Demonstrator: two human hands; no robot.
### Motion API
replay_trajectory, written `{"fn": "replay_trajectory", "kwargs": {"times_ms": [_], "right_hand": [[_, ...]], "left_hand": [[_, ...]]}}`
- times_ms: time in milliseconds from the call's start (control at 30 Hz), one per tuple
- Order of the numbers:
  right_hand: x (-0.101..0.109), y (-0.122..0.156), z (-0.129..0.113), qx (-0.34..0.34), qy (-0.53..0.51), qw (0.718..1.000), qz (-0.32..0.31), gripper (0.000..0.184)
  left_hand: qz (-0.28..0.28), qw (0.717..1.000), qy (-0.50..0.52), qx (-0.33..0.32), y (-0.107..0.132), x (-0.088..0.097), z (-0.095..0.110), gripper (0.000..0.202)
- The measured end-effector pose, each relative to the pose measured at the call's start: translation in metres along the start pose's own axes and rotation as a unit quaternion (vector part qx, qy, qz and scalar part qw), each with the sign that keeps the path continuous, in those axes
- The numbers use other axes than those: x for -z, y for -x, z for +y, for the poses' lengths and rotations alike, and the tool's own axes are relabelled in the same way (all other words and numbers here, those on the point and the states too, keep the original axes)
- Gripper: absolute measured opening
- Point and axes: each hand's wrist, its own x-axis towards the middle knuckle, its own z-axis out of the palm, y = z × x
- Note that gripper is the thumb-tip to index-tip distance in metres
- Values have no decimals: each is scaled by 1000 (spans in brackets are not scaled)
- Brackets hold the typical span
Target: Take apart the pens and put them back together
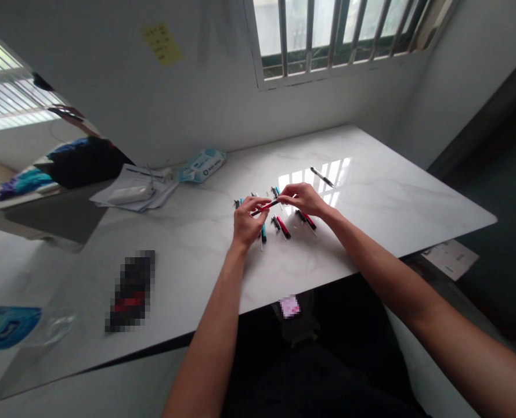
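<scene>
Between both hands, above the white table, is a red and black pen, held nearly level. My left hand pinches its left part, and my right hand has its fingertips closed on the dark right end. Just below them lie groups of pen parts: red barrels with dark pieces and thin white refills, and another red set under my right wrist. A teal barrel lies beside my left hand. Behind the hands are more teal and dark parts, partly covered by fingers.
A whole dark pen lies farther back on the table. At the back left are a wipes pack and papers with a white object on top. A pixelated dark object and a blue package are at left.
</scene>
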Motion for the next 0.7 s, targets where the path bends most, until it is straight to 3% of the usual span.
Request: {"fn": "replay_trajectory", "kwargs": {"times_ms": [100,467,700], "right_hand": [[-5,0,0,-3,-18,1000,-8,51],[-18,3,-4,15,-12,999,-34,47],[-23,4,-7,8,-19,1000,-23,50]], "left_hand": [[8,1000,-9,4,0,1,0,27],[128,991,-18,30,-6,14,-8,19],[109,993,33,28,-6,10,-9,19]]}}
